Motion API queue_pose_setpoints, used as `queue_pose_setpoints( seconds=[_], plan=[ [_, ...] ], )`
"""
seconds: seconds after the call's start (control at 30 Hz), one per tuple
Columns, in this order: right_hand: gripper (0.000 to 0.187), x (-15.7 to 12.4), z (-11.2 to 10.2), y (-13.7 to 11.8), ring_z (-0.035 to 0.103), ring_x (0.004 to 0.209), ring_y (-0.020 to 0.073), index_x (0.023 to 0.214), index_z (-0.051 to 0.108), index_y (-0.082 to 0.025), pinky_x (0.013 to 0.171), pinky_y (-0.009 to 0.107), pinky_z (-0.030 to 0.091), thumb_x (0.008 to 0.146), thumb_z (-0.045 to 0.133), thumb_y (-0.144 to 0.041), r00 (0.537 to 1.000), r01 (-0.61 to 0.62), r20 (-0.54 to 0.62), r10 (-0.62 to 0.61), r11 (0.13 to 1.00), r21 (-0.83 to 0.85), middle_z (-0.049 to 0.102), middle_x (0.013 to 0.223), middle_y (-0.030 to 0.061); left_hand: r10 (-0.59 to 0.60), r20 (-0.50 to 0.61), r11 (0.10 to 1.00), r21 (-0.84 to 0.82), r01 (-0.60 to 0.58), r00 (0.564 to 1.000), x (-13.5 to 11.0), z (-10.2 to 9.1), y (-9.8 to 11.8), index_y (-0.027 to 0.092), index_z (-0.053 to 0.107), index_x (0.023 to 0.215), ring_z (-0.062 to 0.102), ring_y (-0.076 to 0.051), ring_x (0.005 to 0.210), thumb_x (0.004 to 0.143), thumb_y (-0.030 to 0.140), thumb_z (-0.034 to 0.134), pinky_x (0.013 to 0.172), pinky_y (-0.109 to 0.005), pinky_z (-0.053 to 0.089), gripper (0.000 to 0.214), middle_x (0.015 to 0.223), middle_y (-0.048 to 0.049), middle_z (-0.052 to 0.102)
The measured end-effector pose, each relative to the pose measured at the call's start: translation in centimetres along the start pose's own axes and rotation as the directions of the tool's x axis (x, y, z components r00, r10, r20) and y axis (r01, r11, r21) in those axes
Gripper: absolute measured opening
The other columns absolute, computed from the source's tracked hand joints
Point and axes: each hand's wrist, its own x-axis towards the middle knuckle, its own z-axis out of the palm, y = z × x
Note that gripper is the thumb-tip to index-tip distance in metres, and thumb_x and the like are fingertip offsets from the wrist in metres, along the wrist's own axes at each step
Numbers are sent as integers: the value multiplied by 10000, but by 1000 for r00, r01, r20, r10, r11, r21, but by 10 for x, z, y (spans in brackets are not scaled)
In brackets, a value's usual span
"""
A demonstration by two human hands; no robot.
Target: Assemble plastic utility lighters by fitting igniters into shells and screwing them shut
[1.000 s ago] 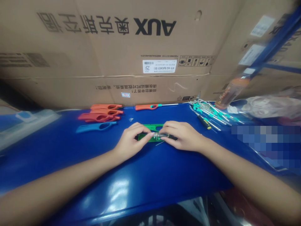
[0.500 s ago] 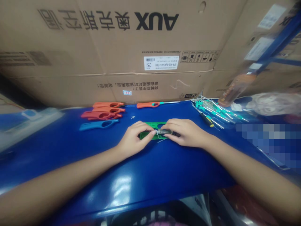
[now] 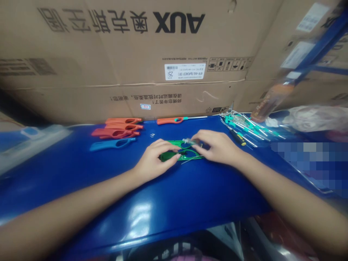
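Two green lighter casing halves, one lower [image 3: 166, 156] and one upper [image 3: 176, 143], lie side by side on the blue table. My left hand [image 3: 153, 161] is closed at their left end, thumb and fingers pinching the lower half. Over the right end, my right hand [image 3: 216, 146] pinches a small clear tank-like part [image 3: 187, 141], raised slightly above the casing. My fingers partly cover it and blur hides its detail. A thin wire or rod [image 3: 187, 161] juts from the lower half toward me.
Several orange-red lighter casings [image 3: 122, 127] and a blue casing [image 3: 112, 144] lie to the left. Behind stands an orange lighter [image 3: 170, 120] with a metal tube. At right are teal-ended metal tubes [image 3: 244, 125], a yellow-black screwdriver [image 3: 239, 138] and a bottle [image 3: 269, 103]. Cardboard [image 3: 122, 50] walls the back.
My right hand has lifted the clear part up and away from the casing, uncovering more of the green halves. My left hand stays at the casing's left end.
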Motion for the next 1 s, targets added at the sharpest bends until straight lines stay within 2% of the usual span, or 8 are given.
queue_pose_setpoints(
  seconds=[0.07,0.13,0.23,0.37,0.5,0.8,0.9,1.0],
  plan=[
    [137,1,-5,19,662,782,203,945,684,-204,619,294,416,899,605,-306,976,-219,-54,213,966,-137,736,929,54,-2,20,1000,12,2,1000,0,-1,0,209,749,1015,673,-194,877,907,260,693,840,-364,529,132,957,-53,772],
    [144,1,-10,42,666,810,233,918,686,-200,596,298,389,870,619,-318,906,-423,-77,417,876,-230,738,911,62,0,48,1000,26,-1,999,0,-1,1,212,750,1010,670,-199,891,929,259,662,853,-371,519,129,961,-53,769],
    [120,-2,-15,74,665,825,240,863,697,-202,619,296,407,838,645,-308,795,-576,14,606,762,-295,737,896,63,7,85,999,48,-11,996,0,-2,1,216,745,1000,669,-205,914,960,258,620,865,-377,502,138,971,-52,767],
    [183,-6,-15,97,665,894,261,893,727,-184,727,326,480,825,695,-351,769,-601,25,639,735,-313,705,980,108,0,114,997,76,-9,994,0,-2,-1,223,733,1021,657,-212,939,972,262,600,866,-382,494,147,995,-52,758],
    [278,-12,-19,113,635,1086,286,1035,732,-182,905,359,489,893,633,-399,696,-710,-128,706,651,-267,638,1176,157,-17,174,992,124,-5,985,-1,-3,-3,237,709,1104,635,-235,1015,961,248,589,910,-409,484,187,1070,-61,736],
    [211,-25,-21,146,684,921,261,986,730,-172,784,319,499,784,676,-201,553,-829,-152,819,522,-203,743,976,119,-19,235,980,195,-28,972,-2,-3,-1,247,694,1120,618,-252,1074,950,238,573,943,-424,465,209,1135,-65,713],
    [221,-24,-20,143,691,937,272,955,728,-175,793,328,497,761,640,-117,538,-842,-179,824,518,-148,750,986,132,-18,246,981,192,-31,969,-2,-3,-1,242,691,1119,615,-252,1068,954,238,565,940,-426,464,208,1133,-66,712],
    [221,-19,-24,135,689,955,265,977,711,-161,823,331,505,788,605,-117,570,-818,-201,797,572,-52,750,1006,133,-21,260,980,199,-32,965,-2,-4,-2,235,689,1120,611,-253,1071,959,242,558,931,-429,463,208,1135,-68,709]
  ],
)
